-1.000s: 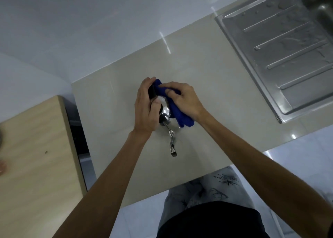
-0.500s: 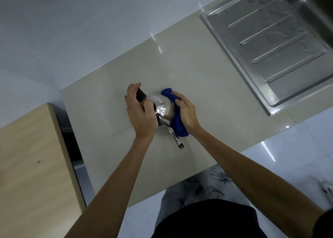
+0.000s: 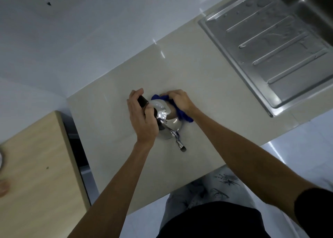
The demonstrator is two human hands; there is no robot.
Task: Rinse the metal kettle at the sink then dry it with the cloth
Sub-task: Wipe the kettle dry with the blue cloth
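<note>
Kettle (image 3: 168, 124) drying is the step in hand: the shiny metal body sits on the pale bench (image 3: 207, 79), well apart from the sink (image 3: 270, 45) and its wet, ridged drainer at the upper right, spout pointing back toward you. Your left hand (image 3: 142, 117) comes in from above with the fingers clamped around the dark handle, wrist arched over the lid, steadying the pot. Your right hand (image 3: 178, 101) is curled on the far right shoulder of the body, fingers closed on the blue cloth (image 3: 182, 113), which is bunched between palm and metal and trails down the side.

To do this well, I would press the cloth flat instead of wadded, so more of it meets the steel. Work around the curve in overlapping passes, and let the left hand turn the pot by the handle to bring undried faces to the cloth. The spout, the lid seam and the base rim likely trap drops, so finish there. Hold the handle firmly; a polished wet body can skate on a smooth top.
</note>
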